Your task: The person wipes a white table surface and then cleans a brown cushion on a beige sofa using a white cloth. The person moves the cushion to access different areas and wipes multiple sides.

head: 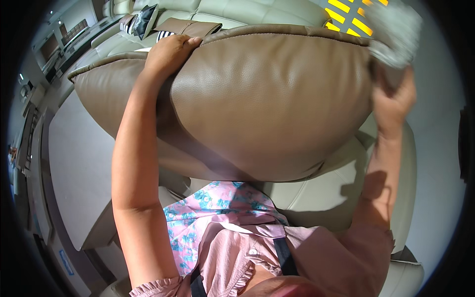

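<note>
A large brown leather cushion (271,96) with a stitched, piped edge stands upright in front of my chest. My left hand (169,55) grips its upper edge, thumb over the piping. At the cushion's upper right corner, my right hand (395,96) holds a crumpled whitish cloth (397,35), blurred by motion. I cannot tell whether the cloth touches the leather. The cushion's lower edge meets my flowered apron (207,208), above a pale leather seat (297,195).
Behind the cushion runs a pale leather sofa (259,13) bearing a brown pillow (189,26) and a black pillow (145,22). A light grey tabletop (78,167) lies close on my left. A pale wall-like surface (438,148) is on the right.
</note>
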The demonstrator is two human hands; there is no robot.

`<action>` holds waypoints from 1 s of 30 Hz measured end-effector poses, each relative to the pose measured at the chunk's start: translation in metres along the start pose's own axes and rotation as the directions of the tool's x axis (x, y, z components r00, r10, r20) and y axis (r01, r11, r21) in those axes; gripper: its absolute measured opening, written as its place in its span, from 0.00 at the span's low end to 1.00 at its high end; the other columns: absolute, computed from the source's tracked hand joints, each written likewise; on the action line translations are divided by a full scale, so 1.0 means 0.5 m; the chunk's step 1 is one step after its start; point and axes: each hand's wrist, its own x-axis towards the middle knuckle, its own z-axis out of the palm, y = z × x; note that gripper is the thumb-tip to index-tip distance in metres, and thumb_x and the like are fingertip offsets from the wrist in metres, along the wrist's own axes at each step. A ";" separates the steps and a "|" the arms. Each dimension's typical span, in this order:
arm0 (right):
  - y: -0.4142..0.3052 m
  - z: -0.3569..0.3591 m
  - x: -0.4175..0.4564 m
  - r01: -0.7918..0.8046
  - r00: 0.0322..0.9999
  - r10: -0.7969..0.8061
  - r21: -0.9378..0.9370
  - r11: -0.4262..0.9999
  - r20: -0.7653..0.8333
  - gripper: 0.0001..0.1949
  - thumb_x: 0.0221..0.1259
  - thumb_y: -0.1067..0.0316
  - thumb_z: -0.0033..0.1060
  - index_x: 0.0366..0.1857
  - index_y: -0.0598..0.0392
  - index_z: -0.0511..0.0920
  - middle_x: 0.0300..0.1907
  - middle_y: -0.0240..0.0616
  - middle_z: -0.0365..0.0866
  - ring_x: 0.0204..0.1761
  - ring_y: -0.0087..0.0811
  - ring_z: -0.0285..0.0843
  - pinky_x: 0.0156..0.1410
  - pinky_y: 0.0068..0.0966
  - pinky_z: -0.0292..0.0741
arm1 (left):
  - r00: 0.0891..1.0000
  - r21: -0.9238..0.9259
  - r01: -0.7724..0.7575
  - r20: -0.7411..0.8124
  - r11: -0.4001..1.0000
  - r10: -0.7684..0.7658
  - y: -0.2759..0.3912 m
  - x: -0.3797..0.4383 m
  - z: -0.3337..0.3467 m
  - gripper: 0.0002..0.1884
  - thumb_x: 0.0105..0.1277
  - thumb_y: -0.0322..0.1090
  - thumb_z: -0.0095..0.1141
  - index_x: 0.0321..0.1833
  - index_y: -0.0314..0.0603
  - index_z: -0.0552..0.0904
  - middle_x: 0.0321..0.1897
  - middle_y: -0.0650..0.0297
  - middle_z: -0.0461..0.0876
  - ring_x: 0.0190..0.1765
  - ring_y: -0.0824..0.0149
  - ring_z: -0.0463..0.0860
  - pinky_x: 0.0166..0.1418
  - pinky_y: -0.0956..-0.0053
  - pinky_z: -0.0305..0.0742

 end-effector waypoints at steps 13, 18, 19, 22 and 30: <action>-0.045 0.225 0.009 0.415 0.712 -0.409 0.129 0.901 0.571 0.10 0.55 0.73 0.56 0.37 0.49 0.85 0.42 0.36 0.86 0.49 0.44 0.83 0.55 0.38 0.80 | 0.997 -0.010 0.042 0.061 0.999 -0.041 -0.003 0.003 0.019 0.24 0.74 0.55 0.47 0.45 0.41 0.87 0.39 0.48 0.87 0.46 0.46 0.84 0.52 0.58 0.74; 0.072 0.075 0.042 0.275 0.818 -0.111 -0.214 0.937 0.565 0.20 0.50 0.82 0.51 0.46 0.50 0.85 0.53 0.39 0.83 0.59 0.44 0.78 0.65 0.36 0.74 | 0.995 0.068 0.058 0.082 0.996 -0.064 0.012 0.016 0.025 0.26 0.74 0.57 0.43 0.49 0.43 0.86 0.47 0.48 0.86 0.54 0.44 0.82 0.57 0.54 0.73; 0.088 0.035 0.049 0.176 0.811 0.067 -0.352 0.919 0.581 0.26 0.46 0.87 0.48 0.50 0.51 0.85 0.61 0.39 0.82 0.67 0.44 0.74 0.73 0.34 0.70 | 0.994 0.064 0.069 0.085 0.996 -0.074 0.015 0.017 0.027 0.26 0.74 0.57 0.43 0.50 0.43 0.86 0.48 0.48 0.86 0.54 0.43 0.81 0.57 0.53 0.73; 0.218 -0.045 0.056 0.190 0.911 0.070 -0.563 0.805 0.407 0.27 0.47 0.86 0.47 0.52 0.50 0.84 0.62 0.36 0.81 0.66 0.42 0.75 0.73 0.34 0.70 | 0.996 0.120 0.032 0.080 0.992 -0.042 0.023 0.023 0.028 0.26 0.74 0.57 0.43 0.48 0.41 0.86 0.48 0.47 0.85 0.55 0.43 0.81 0.57 0.52 0.73; 0.306 -0.103 0.093 -0.304 0.948 0.316 -0.425 0.852 -0.046 0.20 0.59 0.79 0.51 0.54 0.51 0.82 0.54 0.33 0.86 0.53 0.32 0.82 0.60 0.28 0.76 | 0.997 0.124 0.060 0.039 0.990 -0.065 0.032 0.008 0.023 0.26 0.74 0.55 0.43 0.47 0.40 0.86 0.48 0.47 0.86 0.55 0.43 0.81 0.58 0.53 0.72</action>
